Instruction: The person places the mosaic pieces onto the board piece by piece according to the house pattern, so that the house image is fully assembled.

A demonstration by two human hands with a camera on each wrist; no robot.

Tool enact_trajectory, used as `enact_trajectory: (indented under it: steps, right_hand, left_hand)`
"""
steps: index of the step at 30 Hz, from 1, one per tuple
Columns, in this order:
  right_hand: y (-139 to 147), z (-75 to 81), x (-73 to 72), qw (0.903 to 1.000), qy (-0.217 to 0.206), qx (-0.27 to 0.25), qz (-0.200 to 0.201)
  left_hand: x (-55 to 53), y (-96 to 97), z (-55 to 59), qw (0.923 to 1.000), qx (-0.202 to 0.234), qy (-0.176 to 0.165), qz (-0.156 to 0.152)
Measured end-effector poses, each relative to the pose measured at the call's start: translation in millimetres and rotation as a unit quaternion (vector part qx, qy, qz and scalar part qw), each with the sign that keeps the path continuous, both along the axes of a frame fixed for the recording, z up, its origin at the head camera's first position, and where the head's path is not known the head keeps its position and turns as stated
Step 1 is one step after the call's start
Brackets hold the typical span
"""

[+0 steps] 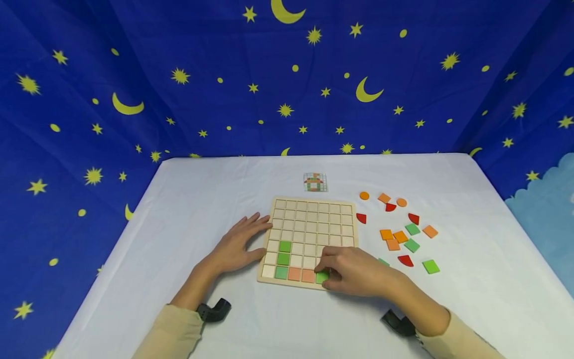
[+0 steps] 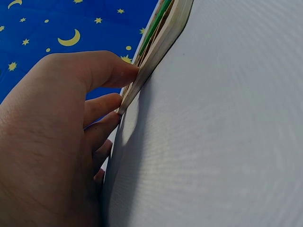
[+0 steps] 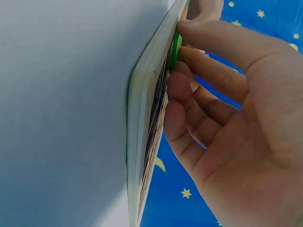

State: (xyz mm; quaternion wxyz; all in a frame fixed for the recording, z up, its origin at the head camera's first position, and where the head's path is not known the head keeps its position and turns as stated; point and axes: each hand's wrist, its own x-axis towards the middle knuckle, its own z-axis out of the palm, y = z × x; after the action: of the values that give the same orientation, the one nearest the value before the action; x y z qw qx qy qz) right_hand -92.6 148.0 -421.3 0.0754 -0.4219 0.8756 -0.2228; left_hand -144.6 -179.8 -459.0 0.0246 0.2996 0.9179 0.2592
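Beneath the left hand (image 1: 242,242) and the right hand (image 1: 352,269), a table (image 1: 287,324) covered in white is seen. Between both hands a wooden grid board (image 1: 299,227) is laid flat; by the left hand, whose fingers are spread and rather straight, its near-left rim is touched, and so it is probably kept steady. By the right hand, a green tile (image 1: 321,276) is pinched between thumb and fingers, at the row of cells nearest to the person. Beyond both hands, past the far rim, a small picture card (image 1: 316,182) is placed. To the right of the right hand and beyond it, loose pieces (image 1: 400,237) in orange, red and green are scattered. Between the hands, in the cells, smaller things are found: two bright green tiles (image 1: 284,246), one darker green tile (image 1: 281,272) and two salmon tiles (image 1: 294,273), the last being set just left of the pinched one. The step in hand is judged to be the fitting of this tile into its cell (whether it is fully seated cannot be told). For the next move, a gentle press and a straight release seem to be required, without the neighbouring tile being disturbed.
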Motion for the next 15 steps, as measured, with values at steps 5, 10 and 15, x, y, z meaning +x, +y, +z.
enact_trajectory:
  steps: [5, 10, 15]
  right_hand:
    - [1.0, 0.4, -0.9, 1.0000, 0.000, 0.007, 0.002]
    - [1.8, -0.1, -1.2, 0.9999, 0.009, 0.012, 0.001]
    - [1.9, -1.1, -1.9, 0.9998, 0.014, 0.009, -0.012]
  left_hand:
    - [-0.6, 0.5, 0.4, 1.0000, 0.003, -0.001, -0.001]
    - [-1.4, 0.2, -0.8, 1.0000, 0.001, -0.001, -0.002]
    - [-1.6, -0.5, -1.6, 1.0000, 0.001, 0.002, -0.004]
